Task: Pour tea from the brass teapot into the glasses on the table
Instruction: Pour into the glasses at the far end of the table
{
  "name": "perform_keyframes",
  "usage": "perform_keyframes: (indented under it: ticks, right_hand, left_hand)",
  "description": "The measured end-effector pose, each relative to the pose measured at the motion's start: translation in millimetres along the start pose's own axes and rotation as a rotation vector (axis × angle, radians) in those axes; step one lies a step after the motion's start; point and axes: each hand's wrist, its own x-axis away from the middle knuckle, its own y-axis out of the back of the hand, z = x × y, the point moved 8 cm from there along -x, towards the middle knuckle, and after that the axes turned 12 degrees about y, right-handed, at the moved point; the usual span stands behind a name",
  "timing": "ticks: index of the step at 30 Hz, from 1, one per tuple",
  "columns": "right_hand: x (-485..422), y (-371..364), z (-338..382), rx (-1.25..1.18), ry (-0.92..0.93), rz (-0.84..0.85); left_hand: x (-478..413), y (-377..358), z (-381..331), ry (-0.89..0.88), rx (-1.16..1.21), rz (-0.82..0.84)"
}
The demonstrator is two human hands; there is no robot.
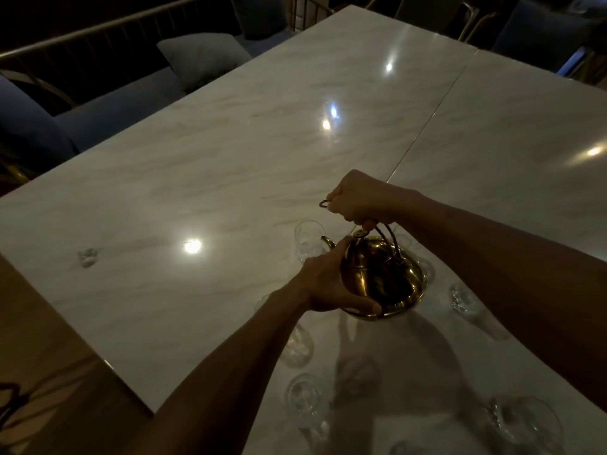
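two hands hold one teapot [382, 277] off the near right part of the table [230, 152], its shadow on the marble below. the right hand [358, 200] is curled tight round the top of the handle [392, 239]. the left hand [328, 284] cups the pot's left side, fingers reaching up by the spout [328, 242], thumb along the base rim. the teapot is tipped toward the spout, which points at a glass [308, 239] just beside it. at least six glasses ring the pot closely: that one, a second glass [297, 346] half hidden under the left forearm, a third glass [307, 402] nearer, a fourth glass [464, 298] to the right, a fifth glass [522, 425] at the lower right, and a sixth glass [402, 449] cut by the bottom edge; rims behind the pot are too dim to count. one small clear thing [88, 257] sits alone, well apart on the left. the table is two pale marble slabs meeting at one seam [425, 126] that runs from the far edge toward the right hand. beyond the near left edge lies brown floor [49, 339]; beyond the far left edge, one blue sofa [115, 106] with one cushion [197, 57] and a rail [98, 31]. dark chairs [538, 31] stand past the far edge. room to move lies over the marble left of and beyond the pot.
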Motion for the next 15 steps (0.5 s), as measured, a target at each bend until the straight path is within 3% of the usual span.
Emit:
perform_keyframes:
  ticks: [15]
  right_hand:
    - [-7.3,-2.4,5.7,-0.020,-0.009,0.022]
  left_hand:
    - [-1.2,5.6,1.4,-0.002,0.041,-0.003]
